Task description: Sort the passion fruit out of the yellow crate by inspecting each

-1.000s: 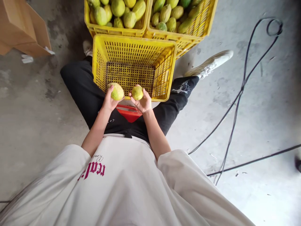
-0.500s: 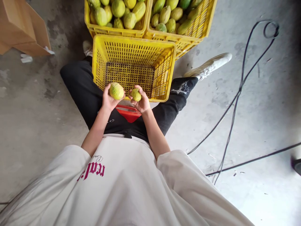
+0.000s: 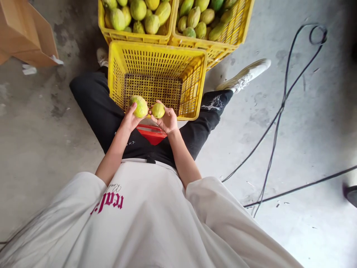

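Observation:
My left hand [image 3: 132, 116] is wrapped round a larger yellow-green fruit [image 3: 140, 106] with a mottled rind, perhaps a papaya, its thumb lying on the near side. Close beside it, my right hand [image 3: 168, 120] holds a smaller, rounder yellow-green fruit [image 3: 158, 110] at the fingers, the palm partly turned up. Both fruits are over the near rim of a yellow slatted crate [image 3: 157, 45] between my legs. Dark perforated bottom shows inside this crate.
Beyond it stand two more yellow crates, the left one [image 3: 136, 37] and the right one [image 3: 209, 45], full of green and yellow fruits. A red object [image 3: 152, 134] lies between my thighs. An open cardboard box [image 3: 30, 33] is at upper left; black cable [image 3: 283, 102] loops across the floor at right.
The larger fruit has turned in my left hand, its thumb now further over it. The smaller fruit has shifted slightly left and turned, with my right thumb moved off its top.

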Tool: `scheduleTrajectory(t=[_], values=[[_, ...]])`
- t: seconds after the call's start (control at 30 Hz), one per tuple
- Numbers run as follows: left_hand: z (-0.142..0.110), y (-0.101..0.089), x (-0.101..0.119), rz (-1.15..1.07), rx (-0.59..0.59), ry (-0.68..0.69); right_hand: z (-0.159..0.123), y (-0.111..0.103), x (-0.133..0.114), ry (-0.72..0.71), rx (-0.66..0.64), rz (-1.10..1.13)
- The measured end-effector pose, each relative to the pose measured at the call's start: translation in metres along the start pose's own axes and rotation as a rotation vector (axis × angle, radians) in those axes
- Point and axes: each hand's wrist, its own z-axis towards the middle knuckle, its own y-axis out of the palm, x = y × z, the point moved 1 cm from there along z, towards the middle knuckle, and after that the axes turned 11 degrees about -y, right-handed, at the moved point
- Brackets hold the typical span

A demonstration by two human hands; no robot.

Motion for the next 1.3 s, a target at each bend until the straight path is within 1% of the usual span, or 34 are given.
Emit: scheduleTrajectory(t=[0.17, 0.3, 0.43, 0.5, 0.73, 0.87, 1.1, 1.3], values=[[-0.006, -0.001, 0.005, -0.052, 0.006, -0.032, 0.000, 0.003, 0.004, 0.015, -0.001, -0.056], [-0.007, -0.001, 0.004, -0.001, 0.001, -0.024, 0.000, 0.007, 0.004, -0.011, -0.011, -0.105], [-0.004, 0.001, 0.003, 0.008, 0.040, -0.022, -0.002, 0.008, 0.002, -0.027, -0.011, -0.124], [-0.005, 0.004, 0.004, -0.010, 0.048, -0.034, -0.002, 0.008, 0.001, -0.025, -0.009, -0.119], [-0.013, 0.014, 0.011, -0.052, 0.008, -0.082, -0.002, 0.005, -0.001, -0.026, 0.026, -0.016], [-0.013, 0.013, 0.010, 0.012, 0.038, -0.060, -0.002, 0.004, -0.003, -0.039, 0.063, 0.048], [-0.015, 0.009, 0.011, 0.126, -0.017, -0.025, 0.000, 0.003, -0.001, -0.031, 0.078, 0.046], [-0.015, 0.005, 0.010, 0.152, -0.043, 0.001, 0.002, 0.005, 0.002, -0.029, 0.060, 0.023]])
